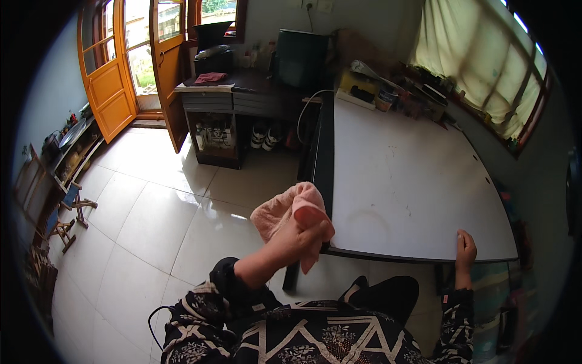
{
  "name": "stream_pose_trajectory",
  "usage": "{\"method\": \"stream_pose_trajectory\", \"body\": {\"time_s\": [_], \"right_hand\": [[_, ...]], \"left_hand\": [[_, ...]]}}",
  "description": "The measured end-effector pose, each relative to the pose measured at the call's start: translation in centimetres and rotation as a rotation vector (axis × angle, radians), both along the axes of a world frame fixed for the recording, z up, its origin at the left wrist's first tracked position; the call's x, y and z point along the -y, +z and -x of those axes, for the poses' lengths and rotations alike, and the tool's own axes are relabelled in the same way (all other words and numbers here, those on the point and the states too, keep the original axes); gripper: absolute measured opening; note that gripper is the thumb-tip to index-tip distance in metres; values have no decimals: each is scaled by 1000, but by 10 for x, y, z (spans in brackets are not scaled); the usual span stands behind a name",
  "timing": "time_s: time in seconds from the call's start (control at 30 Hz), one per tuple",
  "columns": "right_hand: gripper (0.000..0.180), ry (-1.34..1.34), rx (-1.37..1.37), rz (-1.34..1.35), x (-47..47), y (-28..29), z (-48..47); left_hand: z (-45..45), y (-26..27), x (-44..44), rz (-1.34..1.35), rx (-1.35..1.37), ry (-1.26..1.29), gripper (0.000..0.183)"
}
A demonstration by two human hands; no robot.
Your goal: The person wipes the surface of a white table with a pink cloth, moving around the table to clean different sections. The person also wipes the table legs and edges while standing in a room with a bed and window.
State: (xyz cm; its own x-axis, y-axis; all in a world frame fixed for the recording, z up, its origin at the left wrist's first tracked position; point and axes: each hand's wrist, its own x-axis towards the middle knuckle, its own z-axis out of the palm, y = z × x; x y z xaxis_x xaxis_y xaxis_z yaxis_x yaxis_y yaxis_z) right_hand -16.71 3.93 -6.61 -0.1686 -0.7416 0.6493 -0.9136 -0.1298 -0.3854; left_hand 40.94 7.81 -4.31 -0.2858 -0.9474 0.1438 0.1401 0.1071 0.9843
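Note:
A pink terry cloth (277, 211) is bunched in my left hand (302, 239), which is raised by the near left corner of a white-topped table (382, 182). Part of the cloth sticks up above my fist, and a loose end hangs below. My right hand (466, 252) rests at the table's near edge, on the right, with its fingers curled together; I see nothing in it. Faint ring marks and small dark scuffs show on the white top.
Boxes and a tub (385, 99) crowd the table's far end. Beyond its left side stands a dark desk (259, 93) with a dark green bin (302, 57), and shoes (266, 136) beneath. Folding stools (79, 202) stand on the tiled floor (141, 218) near an open orange door (168, 86).

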Motion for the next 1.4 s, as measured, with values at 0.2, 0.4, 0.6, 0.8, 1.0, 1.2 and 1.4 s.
{"method": "stream_pose_trajectory", "body": {"time_s": [0.2,0.4,0.6,0.8,1.0,1.2,1.4], "right_hand": [[24,-17,39,-38,1,1,-2],[24,2,50,-47,1,-1,3],[22,5,55,-31,2,-5,5],[20,50,77,-20,-4,0,-2],[18,49,55,-22,-7,8,-11],[17,56,75,-8,-9,11,-17],[16,66,108,-18,-10,20,-27]], "left_hand": [[-1,19,44,23,115,3,21],[-12,26,94,-44,264,-72,26],[-12,11,178,-15,264,6,25],[-14,-4,282,-103,198,-6,61],[-17,3,352,41,308,-9,18],[-16,6,404,55,330,-25,22],[-32,-5,484,1563,2512,114,45]]}}
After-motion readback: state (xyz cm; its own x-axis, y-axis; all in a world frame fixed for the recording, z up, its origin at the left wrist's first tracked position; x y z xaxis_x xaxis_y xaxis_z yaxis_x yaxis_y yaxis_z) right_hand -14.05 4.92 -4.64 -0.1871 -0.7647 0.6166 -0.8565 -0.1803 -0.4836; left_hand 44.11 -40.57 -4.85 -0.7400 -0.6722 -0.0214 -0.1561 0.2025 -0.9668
